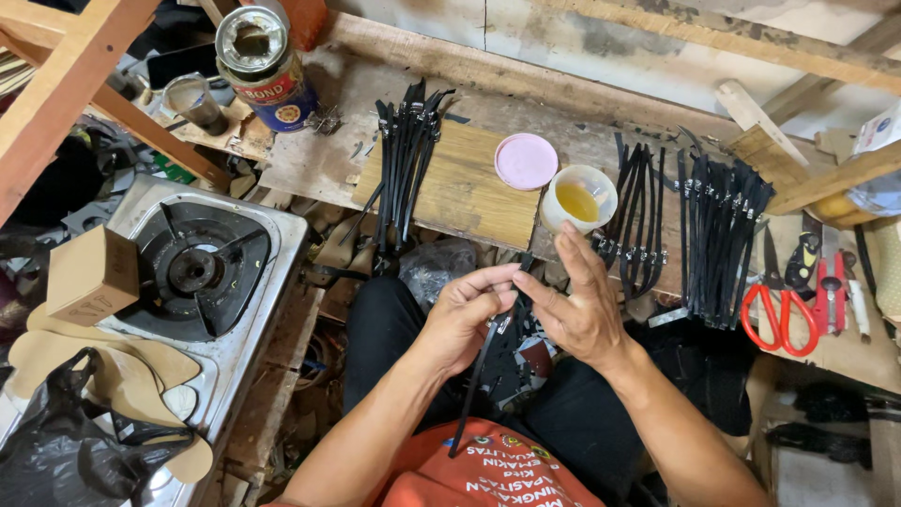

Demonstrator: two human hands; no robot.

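Note:
My left hand and my right hand meet over my lap, both pinching one thin black strap that hangs down toward my orange shirt. Its top end sticks up between my fingers. Just beyond my right hand stands a small white cup of yellow glue, with its pink lid beside it. A bundle of black straps lies on the wooden board. More black straps with metal buckles are lined up to the right.
A gas stove stands at left, with a cardboard box, tan sole cutouts and a black bag. A glue tin stands at the back. Red scissors and a cutter lie at right.

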